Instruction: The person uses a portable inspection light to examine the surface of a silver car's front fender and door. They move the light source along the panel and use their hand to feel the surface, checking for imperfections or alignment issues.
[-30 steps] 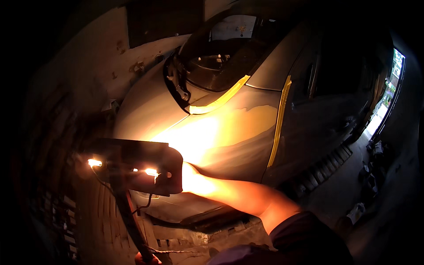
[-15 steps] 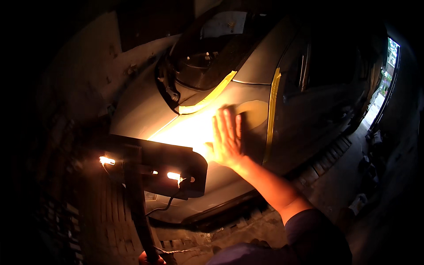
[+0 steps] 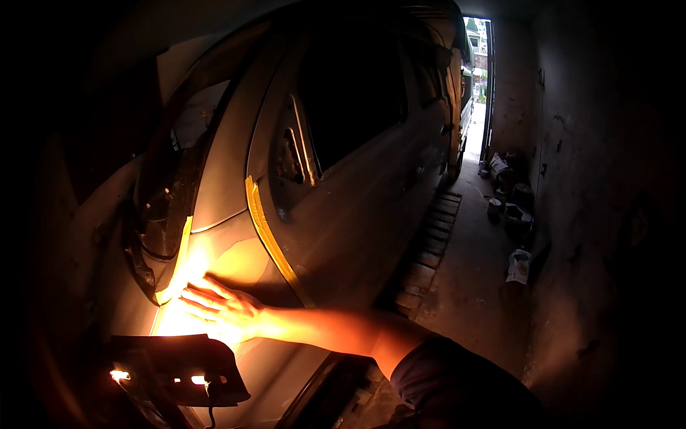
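My right hand (image 3: 225, 311) is open, fingers spread, on or just over the brightly lit fender (image 3: 243, 259) of a grey vehicle, beside the yellow tape (image 3: 184, 250) along the windscreen edge. A second yellow tape strip (image 3: 271, 239) runs along the door seam. Below my hand, a dark work lamp (image 3: 153, 354) with glowing tubes and a dangling cable throws orange light on the panel; the glare hides part of the surface. My left hand is out of view.
The vehicle's door (image 3: 357, 207) stretches back along a narrow passage with a slatted strip (image 3: 436, 236) on the floor. Bags and containers (image 3: 509, 189) lie by the right wall (image 3: 579, 214). A bright doorway (image 3: 476, 129) stands at the far end.
The view has swung right along the vehicle's side, so it and the lamp sit lower left. My right hand has shifted toward the windscreen tape. My left hand, earlier on the lamp stand, has left view.
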Motion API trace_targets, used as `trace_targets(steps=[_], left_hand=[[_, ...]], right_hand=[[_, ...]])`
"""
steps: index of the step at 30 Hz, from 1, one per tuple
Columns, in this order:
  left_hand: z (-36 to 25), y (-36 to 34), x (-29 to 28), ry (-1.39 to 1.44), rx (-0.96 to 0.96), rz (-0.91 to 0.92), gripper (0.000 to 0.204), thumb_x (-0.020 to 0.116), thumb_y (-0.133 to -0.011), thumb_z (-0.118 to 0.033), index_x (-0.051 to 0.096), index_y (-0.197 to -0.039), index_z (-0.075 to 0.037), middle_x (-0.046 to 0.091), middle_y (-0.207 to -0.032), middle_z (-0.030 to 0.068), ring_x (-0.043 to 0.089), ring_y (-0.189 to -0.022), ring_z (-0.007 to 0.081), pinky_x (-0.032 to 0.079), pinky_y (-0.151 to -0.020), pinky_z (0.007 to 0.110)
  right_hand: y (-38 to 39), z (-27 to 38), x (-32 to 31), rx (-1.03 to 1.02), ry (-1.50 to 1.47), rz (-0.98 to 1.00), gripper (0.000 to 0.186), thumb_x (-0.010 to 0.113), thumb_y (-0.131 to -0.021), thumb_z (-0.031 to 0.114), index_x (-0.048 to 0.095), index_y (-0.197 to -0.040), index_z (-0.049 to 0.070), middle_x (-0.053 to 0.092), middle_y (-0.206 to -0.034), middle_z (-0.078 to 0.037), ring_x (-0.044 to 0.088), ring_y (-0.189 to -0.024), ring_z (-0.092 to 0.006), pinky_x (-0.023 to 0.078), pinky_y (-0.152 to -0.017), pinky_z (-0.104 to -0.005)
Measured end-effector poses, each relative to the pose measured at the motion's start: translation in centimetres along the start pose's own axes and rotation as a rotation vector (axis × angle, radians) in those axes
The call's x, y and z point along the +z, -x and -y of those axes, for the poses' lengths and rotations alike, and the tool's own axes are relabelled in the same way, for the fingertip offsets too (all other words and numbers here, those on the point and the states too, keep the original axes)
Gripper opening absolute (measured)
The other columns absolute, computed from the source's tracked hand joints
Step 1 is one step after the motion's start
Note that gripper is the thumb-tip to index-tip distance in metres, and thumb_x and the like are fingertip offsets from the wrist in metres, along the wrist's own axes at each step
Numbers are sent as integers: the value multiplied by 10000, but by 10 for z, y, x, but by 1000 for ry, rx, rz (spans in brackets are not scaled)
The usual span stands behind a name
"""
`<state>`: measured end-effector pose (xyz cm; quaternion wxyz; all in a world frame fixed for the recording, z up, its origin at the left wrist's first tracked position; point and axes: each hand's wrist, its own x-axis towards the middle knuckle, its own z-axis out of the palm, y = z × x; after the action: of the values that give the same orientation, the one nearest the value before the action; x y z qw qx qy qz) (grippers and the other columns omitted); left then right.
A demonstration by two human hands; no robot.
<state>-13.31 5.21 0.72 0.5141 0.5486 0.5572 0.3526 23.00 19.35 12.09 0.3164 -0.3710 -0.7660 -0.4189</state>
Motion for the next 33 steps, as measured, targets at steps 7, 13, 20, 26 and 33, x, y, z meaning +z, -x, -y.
trace_targets(steps=[7, 13, 20, 26, 33], left_hand=[[25, 25, -34, 56, -23, -59, 210, 656, -737, -54, 513, -888, -26, 569, -636, 65, 594, -512, 159, 524, -437, 293], [40, 76, -58, 126, -30, -147, 216, 660, -742, -59, 519, -902, -29, 572, -648, 60, 592, -521, 154, 520, -446, 287], [49, 95, -62, 128, -49, -200, 223, 665, -748, -64, 527, -920, -32, 576, -662, 53, 590, -531, 149, 515, -456, 280], [53, 104, -61, 123, -29, -230, 229, 669, -753, -69, 534, -934, -35, 579, -674, 48, 588, -540, 144, 511, -465, 274], [54, 112, -61, 105, -54, -256, 237, 674, -758, -74, 541, -952, -38, 583, -688, 41, 586, -550, 138, 507, -475, 266]], right_hand=[[-23, 25, 5, -29, -74, 145, 753, 603, -783, 428, 455, -1391, 11, 321, -1526, -183, 223, -1450, -342, 137, -1194, -542], [-61, 68, 29, -84, -191, 192, 706, 551, -816, 442, 486, -1362, 0, 340, -1511, -199, 240, -1442, -351, 139, -1194, -535], [-48, 60, 32, -31, -407, 238, 670, 490, -854, 459, 523, -1329, -13, 362, -1494, -217, 259, -1433, -362, 142, -1195, -525], [0, 21, 10, -179, 23, 114, 665, 587, -808, 462, 555, -1318, 36, 395, -1497, -151, 303, -1421, -296, 169, -1182, -524], [42, -3, -13, -45, -118, 225, 770, 619, -822, 513, 421, -1427, 81, 318, -1543, -96, 233, -1453, -241, 112, -1191, -526]])
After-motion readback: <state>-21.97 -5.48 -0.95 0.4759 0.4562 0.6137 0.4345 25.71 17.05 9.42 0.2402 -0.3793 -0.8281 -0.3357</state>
